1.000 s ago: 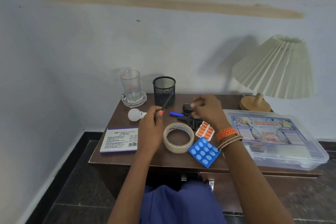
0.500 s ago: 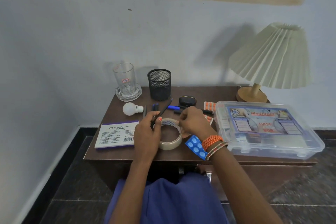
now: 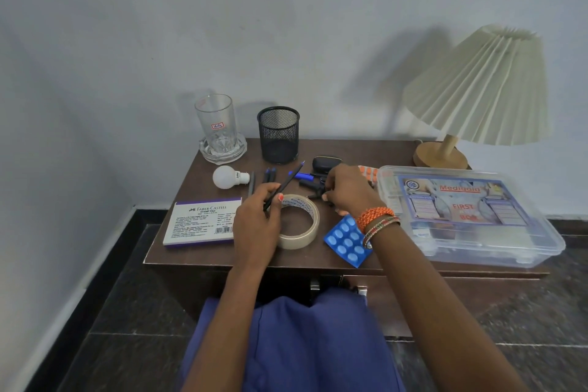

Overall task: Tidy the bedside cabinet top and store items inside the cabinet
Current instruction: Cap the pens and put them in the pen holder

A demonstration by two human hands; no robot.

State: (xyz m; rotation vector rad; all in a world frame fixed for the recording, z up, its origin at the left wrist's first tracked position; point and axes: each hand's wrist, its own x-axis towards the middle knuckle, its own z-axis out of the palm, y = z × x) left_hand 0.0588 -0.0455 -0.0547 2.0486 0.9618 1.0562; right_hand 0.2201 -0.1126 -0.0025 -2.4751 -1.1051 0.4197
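Observation:
The brown bedside cabinet (image 3: pixel 178 251) carries loose items. My left hand (image 3: pixel 256 223) grips a dark pen (image 3: pixel 286 184) that points up toward the black mesh pen cup (image 3: pixel 279 134). The hand rests against a roll of clear tape (image 3: pixel 300 231). My right hand (image 3: pixel 348 192) is curled over small black items (image 3: pixel 313 192) behind the tape, pinching one; its shape is hidden by the fingers. A blue pen (image 3: pixel 300 175) and a black case (image 3: pixel 326 162) lie just past it. A blue blister pack (image 3: pixel 345 242) sits under my right wrist, an orange one (image 3: pixel 368 173) beside the hand.
A stamp pad box (image 3: pixel 203 224), a white bulb (image 3: pixel 226 177) and more pens (image 3: pixel 269 175) lie at the left. A glass (image 3: pixel 216 122) stands on a glass dish at the back. A clear first aid box (image 3: pixel 471 216) and a lamp (image 3: pixel 477 89) fill the right side.
My right hand has left the tape roll and moved back to the black items behind it. My left hand still holds the dark pen, tilted lower than a second ago.

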